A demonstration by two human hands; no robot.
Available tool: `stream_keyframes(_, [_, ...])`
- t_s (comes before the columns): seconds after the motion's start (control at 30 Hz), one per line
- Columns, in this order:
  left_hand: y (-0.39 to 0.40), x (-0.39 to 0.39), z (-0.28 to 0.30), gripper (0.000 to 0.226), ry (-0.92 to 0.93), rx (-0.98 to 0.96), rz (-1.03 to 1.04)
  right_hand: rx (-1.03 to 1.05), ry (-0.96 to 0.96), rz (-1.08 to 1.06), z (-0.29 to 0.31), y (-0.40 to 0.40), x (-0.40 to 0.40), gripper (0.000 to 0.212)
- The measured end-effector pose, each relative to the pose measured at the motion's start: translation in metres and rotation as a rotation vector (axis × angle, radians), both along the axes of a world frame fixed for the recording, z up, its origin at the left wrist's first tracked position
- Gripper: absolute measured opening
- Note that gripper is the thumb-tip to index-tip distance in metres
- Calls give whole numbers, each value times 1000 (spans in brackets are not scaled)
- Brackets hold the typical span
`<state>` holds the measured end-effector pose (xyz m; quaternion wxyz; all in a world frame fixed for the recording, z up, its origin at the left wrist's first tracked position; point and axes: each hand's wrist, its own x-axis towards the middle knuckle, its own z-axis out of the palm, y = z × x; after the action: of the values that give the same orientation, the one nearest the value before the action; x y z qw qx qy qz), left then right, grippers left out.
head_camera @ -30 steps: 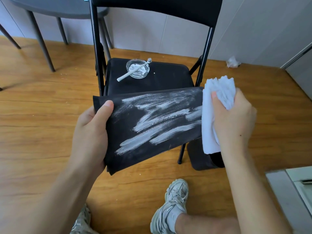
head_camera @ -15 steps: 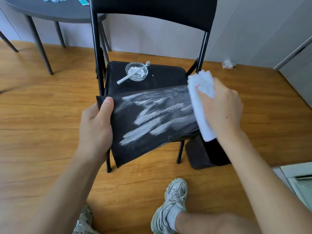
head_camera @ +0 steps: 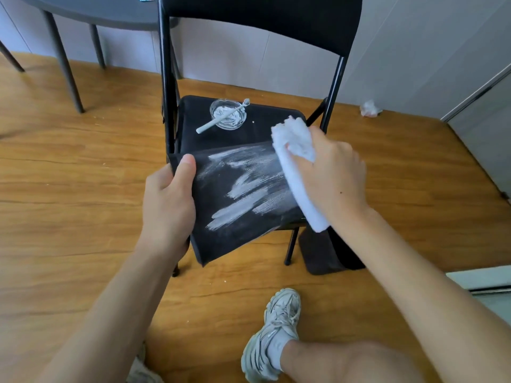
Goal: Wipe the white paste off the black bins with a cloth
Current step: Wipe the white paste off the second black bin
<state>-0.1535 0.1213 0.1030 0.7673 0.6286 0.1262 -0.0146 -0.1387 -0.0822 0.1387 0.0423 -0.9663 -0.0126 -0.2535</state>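
Our left hand point(head_camera: 168, 205) grips the paste-streaked flat black fabric bin point(head_camera: 243, 200) steady above the chair seat, while our right hand point(head_camera: 331, 178), fingers curled, presses the folded white cloth point(head_camera: 297, 172) against its right edge

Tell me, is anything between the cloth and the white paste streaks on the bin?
Nothing visible. The right hand grips the cloth against the black bin's right edge; the paste streaks lie bare beside it.
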Motion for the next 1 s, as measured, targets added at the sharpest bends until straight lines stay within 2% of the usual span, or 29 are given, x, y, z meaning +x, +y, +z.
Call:
stream_keyframes(0.13, [-5,3,0,35,-7,5,11,128,20,-284,2,-48,15,23])
stream_keyframes(0.2, [-10,3,2,32,-18,14,28,130,26,-314,6,-41,17,15])
stream_keyframes(0.27, [-12,2,2,32,-22,19,41,110,4,-241,8,-10,12,13])
stream_keyframes(0.37, [-10,-2,-1,39,-21,29,80,81,-62,55,2,56,-7,19])
stream_keyframes(0.47, [-6,-5,-4,37,-22,35,107,56,-55,221,-6,74,-11,10])
stream_keyframes(0.53, [-6,-2,-4,33,-14,18,106,28,-9,151,-1,46,0,14])
stream_keyframes(0.6, [-10,3,-3,32,-18,-2,89,7,33,-22,4,2,16,22])
stream_keyframes(0.67, [-13,5,-3,29,-40,4,78,56,72,-179,7,-35,29,25])
stream_keyframes(0.73, [-14,6,-2,30,-46,3,72,89,63,-242,9,-48,36,24])
stream_keyframes(0.83, [-16,6,-1,36,-22,-8,85,9,85,-198,15,-30,37,22])
stream_keyframes(1.0, [-19,0,0,47,0,14,121,-123,-54,90,6,62,17,24])
